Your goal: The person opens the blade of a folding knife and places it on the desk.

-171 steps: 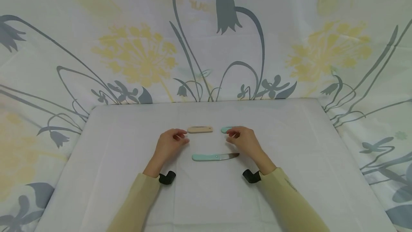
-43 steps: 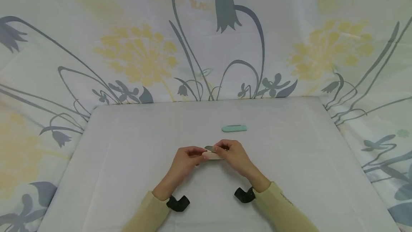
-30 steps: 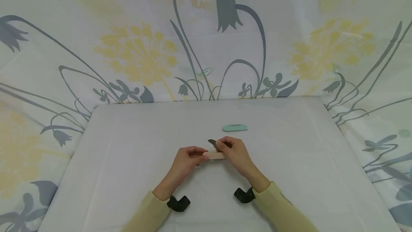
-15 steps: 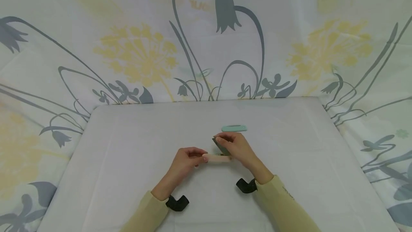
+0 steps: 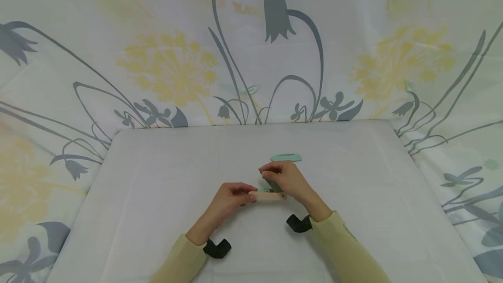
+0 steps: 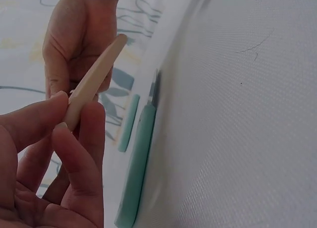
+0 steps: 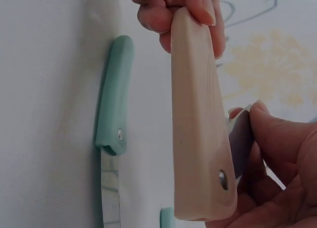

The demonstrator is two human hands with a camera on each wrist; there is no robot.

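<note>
A beige folding knife [image 5: 269, 196] is held just above the table, its blade [image 7: 241, 139] swung partway out of the handle. My left hand [image 5: 232, 202] pinches the end of the handle away from the rivet between thumb and fingers. With thumb and fingertips my right hand [image 5: 291, 182] grips the blade, covering much of it in the head view. Behind the beige handle, a teal folding knife [image 6: 136, 173] lies unfolded on the table, mostly hidden from the head view. Farther back rests a second teal knife [image 5: 286, 157], folded.
White cloth covers the table [image 5: 165, 165]. Its back edge meets a hanging fabric [image 5: 251, 56] printed with grey and yellow flowers. Black camera mounts [image 5: 217, 248] sit at both wrists.
The beige knife, folded on the table at first, has been picked up and brought nearer. My right hand has swung its blade out, lately shifting its grip along the raised blade.
</note>
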